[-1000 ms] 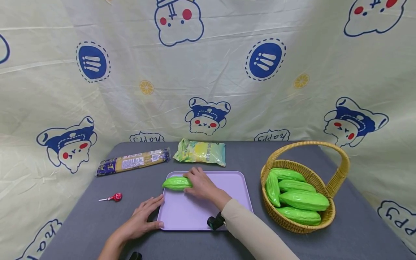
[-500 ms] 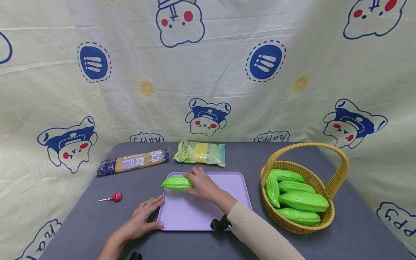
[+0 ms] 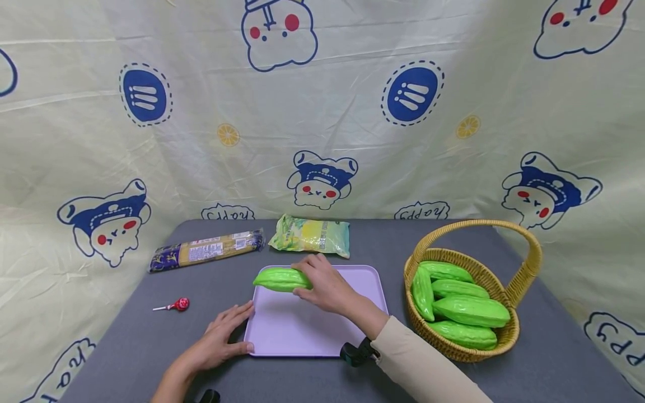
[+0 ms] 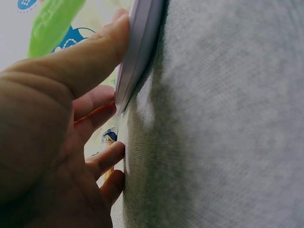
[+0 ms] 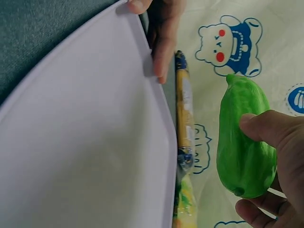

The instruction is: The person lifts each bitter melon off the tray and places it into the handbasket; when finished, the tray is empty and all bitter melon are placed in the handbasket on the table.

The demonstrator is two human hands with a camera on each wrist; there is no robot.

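My right hand (image 3: 328, 284) grips the right end of a bright green bitter melon (image 3: 278, 279) with a ridged skin. In the right wrist view, thumb and fingers hold the bitter melon (image 5: 243, 142) from opposite sides, raised above the surface. Below it lies a shallow lilac tray (image 3: 307, 330). My left hand (image 3: 219, 338) rests at the tray's left side. Its thumb and fingertips touch the rim of the tray (image 4: 137, 52) in the left wrist view, with the fingers spread and fairly straight.
A wicker basket (image 3: 428, 336) with several more green bitter melons stands on the right. Behind the tray lie a pack of noodles (image 3: 211, 249) and a green-yellow bag (image 3: 312, 235). On the left is a red lollipop (image 3: 181, 304). A grey cloth covers the table.
My right hand has lifted the bitter melon off the tray's far left part and shifted slightly right with it. My left hand has stayed at the rim.
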